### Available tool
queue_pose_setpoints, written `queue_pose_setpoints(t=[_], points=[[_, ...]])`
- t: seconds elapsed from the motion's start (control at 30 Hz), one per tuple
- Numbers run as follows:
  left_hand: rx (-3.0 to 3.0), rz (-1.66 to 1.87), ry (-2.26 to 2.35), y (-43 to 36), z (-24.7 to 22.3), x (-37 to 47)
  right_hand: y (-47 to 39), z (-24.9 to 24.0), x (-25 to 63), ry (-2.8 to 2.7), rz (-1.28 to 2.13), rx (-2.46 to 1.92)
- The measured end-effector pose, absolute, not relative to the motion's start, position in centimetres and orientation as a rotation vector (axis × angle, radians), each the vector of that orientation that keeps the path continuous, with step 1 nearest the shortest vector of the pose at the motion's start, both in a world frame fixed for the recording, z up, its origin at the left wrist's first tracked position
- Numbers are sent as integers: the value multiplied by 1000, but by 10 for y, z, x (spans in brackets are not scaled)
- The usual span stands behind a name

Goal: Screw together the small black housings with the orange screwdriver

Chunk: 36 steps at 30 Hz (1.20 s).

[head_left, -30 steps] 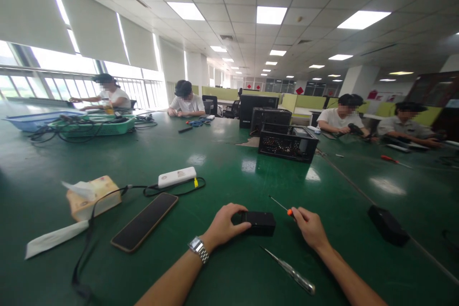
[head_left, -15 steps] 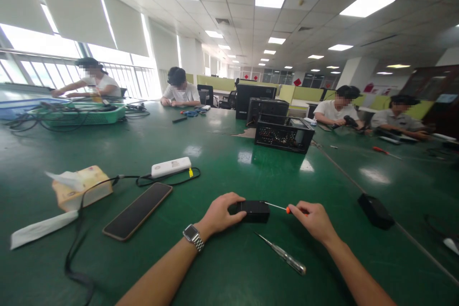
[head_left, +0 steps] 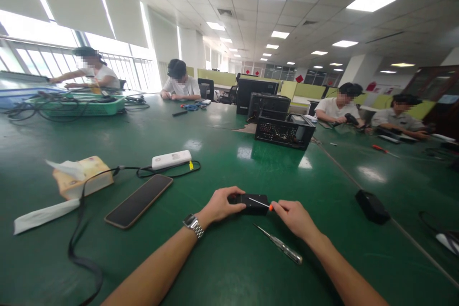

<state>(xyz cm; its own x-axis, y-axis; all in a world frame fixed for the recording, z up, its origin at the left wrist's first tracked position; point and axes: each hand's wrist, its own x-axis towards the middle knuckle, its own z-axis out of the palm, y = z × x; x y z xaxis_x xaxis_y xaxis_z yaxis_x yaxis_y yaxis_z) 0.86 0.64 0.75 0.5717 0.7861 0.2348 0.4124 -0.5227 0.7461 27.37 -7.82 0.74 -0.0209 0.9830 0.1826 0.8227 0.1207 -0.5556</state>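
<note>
A small black box (head_left: 256, 204) lies on the green table, its left end gripped between the thumb and fingers of my left hand (head_left: 224, 205). My right hand (head_left: 292, 216) is closed on the orange handle of a thin screwdriver (head_left: 260, 202). The shaft points left across the top of the box; whether its tip touches the surface cannot be told. Below the box lies a second screwdriver (head_left: 281, 245) with a clear handle, touched by neither hand.
To the left are a phone (head_left: 139, 201), a tissue pack (head_left: 86, 177), a white power bank (head_left: 171, 159) and a black cable. Computer cases (head_left: 285, 129) stand ahead. A black box (head_left: 372, 206) sits right. Several people sit around the table.
My right hand has moved left with the orange screwdriver, whose shaft now reaches further over the black box. My left hand still holds the box. The camera view has shifted slightly.
</note>
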Motion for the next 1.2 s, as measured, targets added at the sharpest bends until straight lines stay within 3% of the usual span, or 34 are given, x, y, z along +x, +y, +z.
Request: queue_pose_setpoints(t=[0.43, 0.8, 1.2], points=[[2301, 727, 1075, 0, 5, 3, -77, -5, 282, -1500, 507, -1565], [2272, 816, 1098, -2, 0, 7, -82, 2, 276, -875, 861, -1044], [2233, 1053, 907, -4, 5, 4, -88, 1, 276, -1022, 494, -1225]])
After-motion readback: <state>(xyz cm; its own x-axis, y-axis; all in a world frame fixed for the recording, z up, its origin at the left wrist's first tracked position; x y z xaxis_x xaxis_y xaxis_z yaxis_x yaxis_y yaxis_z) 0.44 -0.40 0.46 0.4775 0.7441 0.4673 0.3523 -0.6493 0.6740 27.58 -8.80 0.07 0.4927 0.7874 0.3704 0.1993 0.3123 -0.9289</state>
